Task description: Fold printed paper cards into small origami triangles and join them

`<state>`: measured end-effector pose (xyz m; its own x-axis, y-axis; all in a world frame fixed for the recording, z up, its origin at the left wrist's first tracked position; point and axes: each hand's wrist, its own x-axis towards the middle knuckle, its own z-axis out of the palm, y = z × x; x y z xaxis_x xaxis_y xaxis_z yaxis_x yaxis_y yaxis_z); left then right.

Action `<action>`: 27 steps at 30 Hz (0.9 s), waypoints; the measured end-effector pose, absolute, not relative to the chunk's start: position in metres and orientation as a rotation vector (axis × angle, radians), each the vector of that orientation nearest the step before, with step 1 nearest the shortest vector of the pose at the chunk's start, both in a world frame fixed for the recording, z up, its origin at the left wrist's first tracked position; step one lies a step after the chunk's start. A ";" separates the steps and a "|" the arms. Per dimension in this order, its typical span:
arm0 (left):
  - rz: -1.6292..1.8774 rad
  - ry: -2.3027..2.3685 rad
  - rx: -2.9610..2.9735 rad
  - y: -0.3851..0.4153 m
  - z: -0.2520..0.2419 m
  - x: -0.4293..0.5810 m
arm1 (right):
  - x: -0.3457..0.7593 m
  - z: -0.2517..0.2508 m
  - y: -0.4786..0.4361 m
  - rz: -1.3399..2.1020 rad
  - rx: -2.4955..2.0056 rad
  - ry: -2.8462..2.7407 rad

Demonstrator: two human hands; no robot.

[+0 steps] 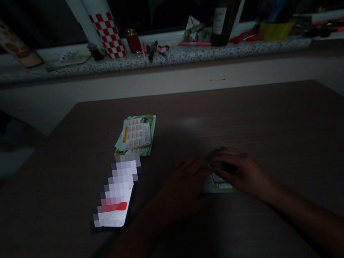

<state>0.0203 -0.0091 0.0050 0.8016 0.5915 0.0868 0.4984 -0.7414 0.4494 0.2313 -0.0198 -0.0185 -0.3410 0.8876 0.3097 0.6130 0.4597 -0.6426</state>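
Observation:
Both hands rest together on a dim brown table (269,115), over a small printed paper card (219,185) that shows between them. My left hand (185,187) lies on the card's left side with its fingers curled. My right hand (240,172) covers the card's right side, fingers bent and pressed down on it. Most of the card is hidden under the hands. A stack of similar small calendar cards (136,135) lies farther back to the left, apart from both hands.
A lit phone (117,196) lies on the table left of my left hand. Behind the table runs a stone windowsill (162,57) crowded with a red-and-white checked bottle (107,31), a dark bottle (226,14), pens and papers.

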 end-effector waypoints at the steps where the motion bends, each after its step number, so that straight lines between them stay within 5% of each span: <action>1: 0.296 0.821 2.591 -0.009 0.004 0.020 | 0.234 -0.017 -0.020 0.560 -1.207 -2.111; 10: 0.264 0.816 2.649 -0.007 0.003 0.018 | 0.243 0.003 -0.024 0.631 -1.119 -2.499; 27: 0.368 0.997 2.589 -0.010 0.000 0.019 | 0.244 -0.012 -0.022 0.496 -1.239 -2.323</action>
<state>0.0190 -0.0101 -0.0001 0.7200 0.6842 0.1161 0.5958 -0.6952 0.4021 0.2444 -0.0219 -0.0123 -0.4897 0.8425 0.2245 0.6775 0.5298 -0.5103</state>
